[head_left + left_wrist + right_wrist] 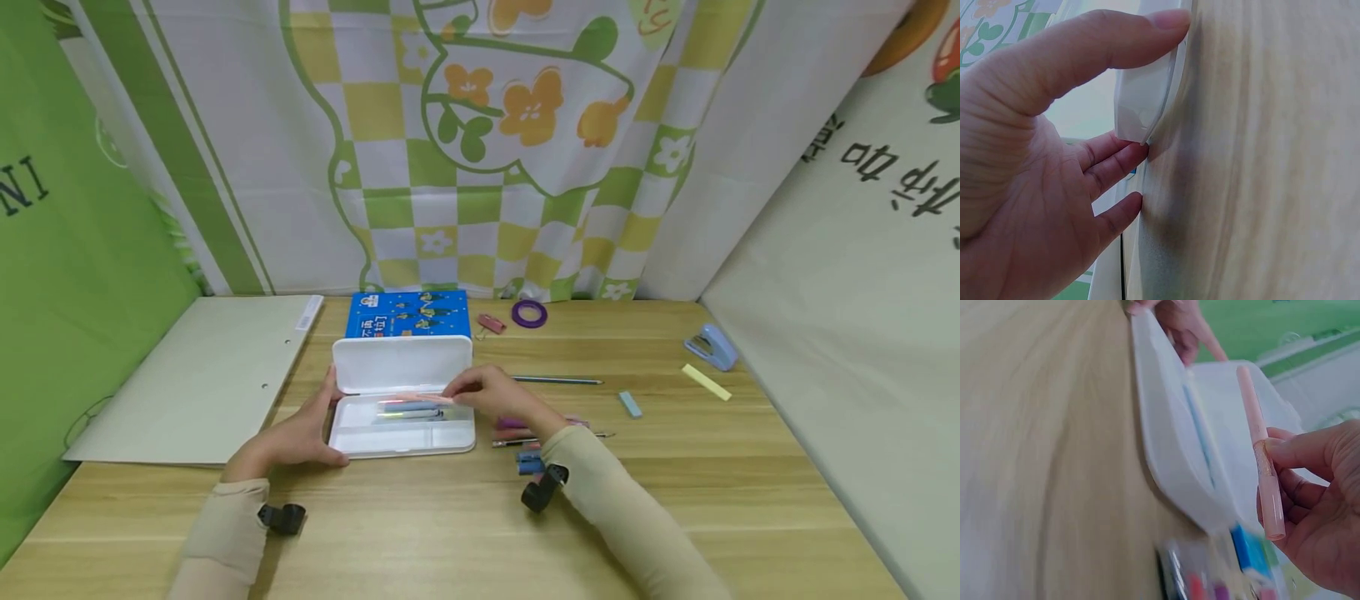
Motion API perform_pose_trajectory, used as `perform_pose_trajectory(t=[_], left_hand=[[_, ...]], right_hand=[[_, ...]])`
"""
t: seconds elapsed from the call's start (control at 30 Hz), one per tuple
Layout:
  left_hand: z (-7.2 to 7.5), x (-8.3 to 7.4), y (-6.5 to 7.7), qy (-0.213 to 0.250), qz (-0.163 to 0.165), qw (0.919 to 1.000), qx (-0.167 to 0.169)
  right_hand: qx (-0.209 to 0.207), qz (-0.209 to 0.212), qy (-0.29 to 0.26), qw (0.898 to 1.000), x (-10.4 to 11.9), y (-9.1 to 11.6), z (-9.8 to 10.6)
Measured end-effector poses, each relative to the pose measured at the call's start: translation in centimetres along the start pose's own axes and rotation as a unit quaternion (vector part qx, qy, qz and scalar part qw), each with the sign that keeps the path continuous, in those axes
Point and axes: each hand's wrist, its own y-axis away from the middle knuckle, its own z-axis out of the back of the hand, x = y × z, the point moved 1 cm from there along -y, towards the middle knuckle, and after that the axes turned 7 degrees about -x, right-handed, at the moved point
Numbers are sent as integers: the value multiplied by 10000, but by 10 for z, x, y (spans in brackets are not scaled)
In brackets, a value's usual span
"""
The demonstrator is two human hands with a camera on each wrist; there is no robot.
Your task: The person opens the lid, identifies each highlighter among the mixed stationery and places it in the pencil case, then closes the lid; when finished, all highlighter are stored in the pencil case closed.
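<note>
A white pencil case (pixel 405 442) lies on the table with its lid (pixel 405 364) raised at the back. Several pens (pixel 408 412) lie inside it. At the case's left end, my left hand (pixel 303 429) holds it, the thumb (pixel 1147 31) on the front edge and the fingers round the end and back. My right hand (pixel 495 396) pinches a pink pen (pixel 1260 453) between thumb and fingers over the case's right part. In the right wrist view, the pen is clearly held above the tray, with the open lid behind it.
A blue book (pixel 408 312) lies behind the case, a grey board (pixel 202 375) at left. Rightward are a red clip (pixel 491 323), purple ring (pixel 529 314), pencil (pixel 558 380), blue eraser (pixel 630 404), yellow strip (pixel 707 382) and stapler (pixel 712 347). A blue sharpener (pixel 529 462) lies near the right forearm.
</note>
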Motion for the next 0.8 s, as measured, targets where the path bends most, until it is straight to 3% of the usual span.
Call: perform_pose_trajectory(t=[0.33,0.57,0.7,0.8], left_hand=[[-2,0,0,-4,54,10000,24],[-1,-2,0,17,39,10000,29],[-1,-1,0,-15,42,10000,20],[-1,0,-1,-32,40,10000,22]], right_hand=[[93,-71,303,9995,18,-20,-41],[-104,340,823,9960,22,-24,-51],[-144,342,1241,9916,25,-24,-54],[-173,211,1221,9921,25,-23,-55]])
